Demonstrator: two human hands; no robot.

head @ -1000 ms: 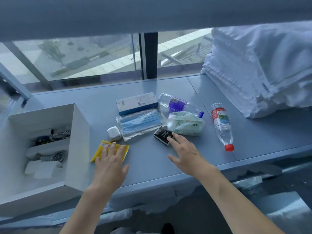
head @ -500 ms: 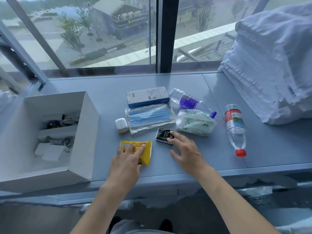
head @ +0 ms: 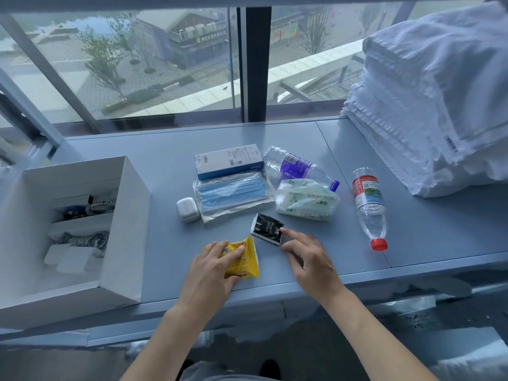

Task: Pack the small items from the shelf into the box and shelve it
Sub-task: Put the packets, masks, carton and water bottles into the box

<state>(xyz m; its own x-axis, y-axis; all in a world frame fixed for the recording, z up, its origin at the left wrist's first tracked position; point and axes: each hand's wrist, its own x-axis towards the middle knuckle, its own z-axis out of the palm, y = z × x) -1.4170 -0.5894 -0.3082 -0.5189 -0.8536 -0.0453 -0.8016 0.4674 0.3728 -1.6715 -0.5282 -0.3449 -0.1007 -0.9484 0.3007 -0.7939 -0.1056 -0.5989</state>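
A white open box [head: 132, 215] stands at the left of the blue-grey shelf [head: 154, 149], with watches, keys and small white items inside. My left hand [head: 211, 268] grips a yellow packet [head: 244, 261] near the shelf's front edge, fingers over its top. My right hand [head: 310, 259] touches the right edge of a small black packet [head: 265, 228] with its index fingertip; its thumb is close to the near corner. Behind lie a white earbud case [head: 187, 209], a bag of blue masks [head: 233, 195], a blue-and-white carton [head: 228, 160] and a green tissue pack [head: 305, 200].
Two plastic bottles lie on the shelf: a purple-labelled bottle [head: 297, 167] behind the tissue pack and a red-capped bottle [head: 369, 204] to the right. Folded white bedding [head: 434, 105] fills the right end. A window runs along the back.
My left hand has closed round the yellow packet and tilted it. The black packet has turned and slid nearer under my right index finger. The camera view has shifted.
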